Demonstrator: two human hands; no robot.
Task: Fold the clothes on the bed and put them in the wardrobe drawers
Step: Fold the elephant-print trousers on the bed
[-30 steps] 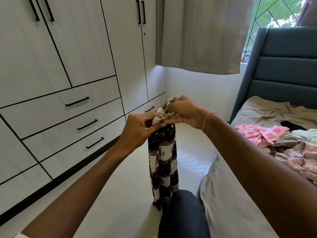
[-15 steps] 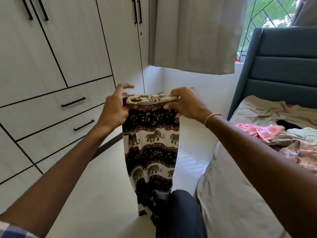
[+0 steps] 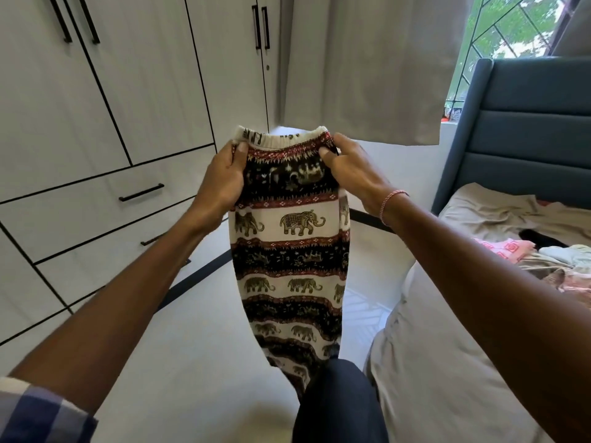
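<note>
- A wardrobe (image 3: 96, 91) with shut drawers (image 3: 96, 199) stands on the left. On the right, the bed (image 3: 447, 378) carries a heap of unfolded clothes (image 3: 559, 260).
- Pants (image 3: 287, 251) hang in the air between them, above the floor. They look light, thin and floppy. The elastic waistband (image 3: 281, 139) seems the firmest place to hold. Black, white and red bands carry rows of elephants.
- The left grip (image 3: 220, 183) and right grip (image 3: 351, 174) each pinch a waistband corner, thumbs in front.

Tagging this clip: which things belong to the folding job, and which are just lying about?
Job: elephant-print garment, gripped by left hand and right hand; clothes pile; bed; drawers.
Lying about: curtain; window; headboard.
</note>
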